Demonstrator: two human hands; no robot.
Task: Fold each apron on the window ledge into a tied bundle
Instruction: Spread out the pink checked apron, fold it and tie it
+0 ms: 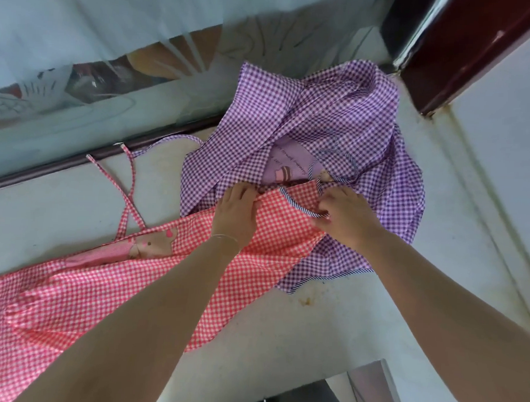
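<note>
A pink-and-white checked apron (pixel 108 288) lies spread across the pale window ledge (pixel 54 210), its thin ties (pixel 131 182) trailing toward the window frame. A purple checked apron (pixel 337 112) sits crumpled at the ledge's far right, partly under the pink one's upper corner. My left hand (pixel 236 211) grips the pink apron's top edge where it overlaps the purple cloth. My right hand (pixel 345 216) pinches the same edge by its blue-striped trim (pixel 318 200), fingers curled around the fabric.
A frosted window pane (pixel 81 56) with a dark frame strip (pixel 62 161) runs along the ledge's far side. A dark red-brown frame post (pixel 464 48) stands in the right corner beside a white wall (pixel 503 150). The ledge's front edge drops off at the bottom.
</note>
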